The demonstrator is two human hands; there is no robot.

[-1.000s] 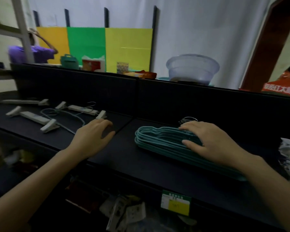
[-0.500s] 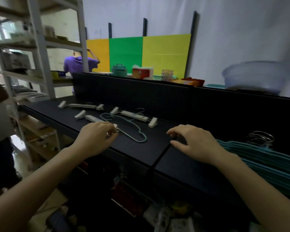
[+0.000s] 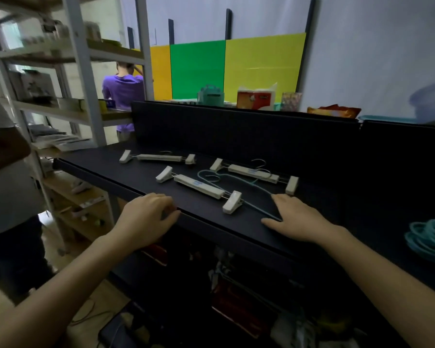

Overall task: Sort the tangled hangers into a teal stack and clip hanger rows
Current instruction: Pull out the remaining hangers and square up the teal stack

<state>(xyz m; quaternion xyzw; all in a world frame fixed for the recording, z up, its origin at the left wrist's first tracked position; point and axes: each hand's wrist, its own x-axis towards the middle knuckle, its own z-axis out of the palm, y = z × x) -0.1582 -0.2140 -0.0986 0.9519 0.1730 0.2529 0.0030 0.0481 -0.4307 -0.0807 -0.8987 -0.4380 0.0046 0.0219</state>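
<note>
- Along the bottom of the frame, two bare forearms coming in from the lower corners, with dim clutter (image 3: 236, 305) under the tabletop (image 3: 98, 164), too dark to name.
- At lower centre-left, left hand (image 3: 146, 219), knuckles up on the tabletop's front edge, fingers (image 3: 167, 209) clenched inward, nothing visible in them.
- At lower centre-right, right hand (image 3: 296, 219), palm down and flat, fingers (image 3: 280, 198) straight and spread, released, pressing on the near end of the teal hanger (image 3: 261, 210).
- At mid-frame, that thin teal hanger flat on the black surface, tangled between two clip hangers and touching both; over or under, not clear.
- Just above the hands, nearest clip hanger (image 3: 199, 186), white, slanting from upper left to lower right, one clip close to the right hand.
- To its upper right, second clip hanger (image 3: 253, 173), metal hook toward the back panel (image 3: 236, 131).
- Further to the upper left, third clip hanger (image 3: 159, 157), apart from the tangle.
- At the right edge, stack of teal hangers (image 3: 430, 237), partly cut off, well apart from the loose one.
- Above the panel, a teal box (image 3: 210, 95), a red packet (image 3: 255, 99), then yellow and green boards (image 3: 197, 69).
- At upper left, metal shelving (image 3: 86, 71) and a person in a purple shirt (image 3: 123, 91), back turned.
- At the left edge, part of another person in a grey top (image 3: 0, 172).
</note>
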